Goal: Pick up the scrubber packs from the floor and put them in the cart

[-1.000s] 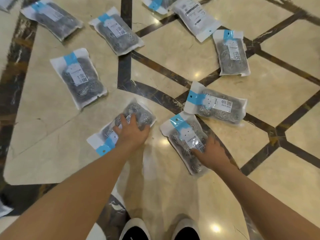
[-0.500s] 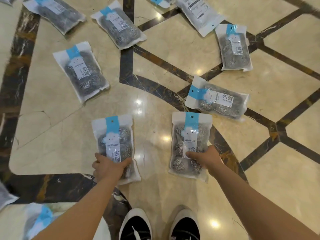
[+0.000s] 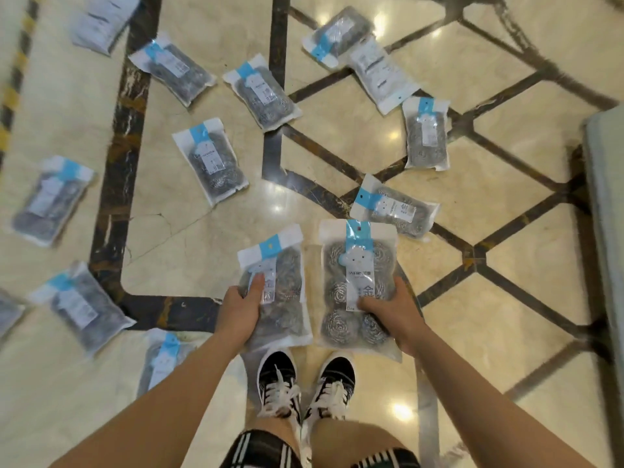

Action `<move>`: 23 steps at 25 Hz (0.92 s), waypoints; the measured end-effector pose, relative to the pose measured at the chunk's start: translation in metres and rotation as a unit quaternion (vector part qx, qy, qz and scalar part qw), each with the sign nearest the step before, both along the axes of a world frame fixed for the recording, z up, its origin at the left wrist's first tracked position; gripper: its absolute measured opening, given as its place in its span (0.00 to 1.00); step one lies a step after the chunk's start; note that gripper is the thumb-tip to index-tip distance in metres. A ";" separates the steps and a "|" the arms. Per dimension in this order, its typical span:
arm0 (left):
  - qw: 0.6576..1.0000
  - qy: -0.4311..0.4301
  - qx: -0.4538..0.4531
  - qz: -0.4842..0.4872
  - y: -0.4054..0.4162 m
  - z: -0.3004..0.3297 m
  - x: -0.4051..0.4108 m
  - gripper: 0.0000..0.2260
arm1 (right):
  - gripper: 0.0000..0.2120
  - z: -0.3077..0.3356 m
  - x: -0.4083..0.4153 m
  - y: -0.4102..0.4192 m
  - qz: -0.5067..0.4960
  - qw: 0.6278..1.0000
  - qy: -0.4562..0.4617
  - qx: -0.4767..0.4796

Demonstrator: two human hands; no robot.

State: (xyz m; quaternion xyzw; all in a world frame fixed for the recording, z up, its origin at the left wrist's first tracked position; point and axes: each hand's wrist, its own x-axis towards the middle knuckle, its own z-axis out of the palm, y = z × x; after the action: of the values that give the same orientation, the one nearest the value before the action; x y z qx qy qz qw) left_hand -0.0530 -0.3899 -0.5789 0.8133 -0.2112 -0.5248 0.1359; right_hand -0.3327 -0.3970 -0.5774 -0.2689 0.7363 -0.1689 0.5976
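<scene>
Left hand (image 3: 240,310) and right hand (image 3: 393,307) each gripped a clear, blue-tagged steel-wool scrubber pack (image 3: 277,288) (image 3: 358,285); right label partly read "vunte".

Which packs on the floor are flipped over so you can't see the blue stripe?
Two: the white pack at the far left corner, and the white pack at the top middle. Both show a plain printed back, while the others show blue stripes and grey scrubbers.

Scattered packs (image 3: 211,160) crowd the floor (image 3: 506,315); right side open.
</scene>
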 end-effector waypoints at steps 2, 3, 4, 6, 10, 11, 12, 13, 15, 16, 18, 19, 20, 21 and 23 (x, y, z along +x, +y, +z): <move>0.999 0.032 -0.019 0.026 0.009 0.079 -0.002 0.22 | 0.28 0.085 0.002 -0.003 0.022 0.999 -0.014 -0.034; 0.998 0.041 -0.030 0.035 0.012 0.118 0.000 0.22 | 0.24 0.129 0.005 -0.006 0.029 0.998 -0.016 -0.051; 0.997 0.052 -0.041 0.041 0.016 0.157 0.002 0.22 | 0.23 0.175 0.008 -0.010 0.039 0.997 -0.020 -0.062; 0.993 0.056 -0.086 0.051 0.021 0.229 0.004 0.20 | 0.31 0.246 0.014 -0.016 0.074 0.994 -0.027 -0.072; 0.976 0.044 -0.168 0.135 0.036 0.382 0.028 0.18 | 0.29 0.401 0.051 -0.021 0.121 0.986 -0.036 -0.108; 0.969 0.046 -0.187 0.156 0.042 0.416 0.039 0.17 | 0.25 0.433 0.066 -0.021 0.132 0.983 -0.041 -0.124; 0.962 0.044 -0.203 0.179 0.051 0.443 0.052 0.16 | 0.23 0.462 0.084 -0.018 0.143 0.979 -0.045 -0.140; 0.953 0.045 -0.219 0.203 0.062 0.468 0.066 0.16 | 0.24 0.488 0.105 -0.013 0.155 0.975 -0.046 -0.153; 0.939 0.033 -0.250 0.235 0.086 0.506 0.091 0.14 | 0.24 0.521 0.142 -0.005 0.184 0.964 -0.059 -0.182; 0.930 0.010 -0.267 0.252 0.105 0.526 0.107 0.11 | 0.24 0.537 0.165 0.003 0.204 0.957 -0.067 -0.194; 0.911 -0.016 -0.293 0.291 0.148 0.551 0.142 0.09 | 0.21 0.556 0.213 0.022 0.249 0.944 -0.081 -0.203; 0.897 -0.027 -0.307 0.315 0.172 0.557 0.163 0.09 | 0.19 0.564 0.240 0.034 0.275 0.935 -0.094 -0.203; 0.884 -0.036 -0.318 0.341 0.200 0.563 0.183 0.09 | 0.19 0.568 0.267 0.049 0.304 0.925 -0.103 -0.205; 0.870 -0.044 -0.328 0.366 0.231 0.564 0.205 0.09 | 0.19 0.571 0.296 0.065 0.332 0.915 -0.108 -0.201; 0.851 -0.065 -0.332 0.402 0.285 0.565 0.236 0.09 | 0.20 0.570 0.345 0.097 0.374 0.898 -0.125 -0.194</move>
State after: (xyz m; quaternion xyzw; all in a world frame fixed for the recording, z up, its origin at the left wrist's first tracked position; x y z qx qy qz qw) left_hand 0.1827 -0.1052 -0.0142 0.7663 -0.0356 -0.2688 0.5824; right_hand 0.0124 -0.3001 -0.0077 -0.6120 0.4531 -0.1046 0.6397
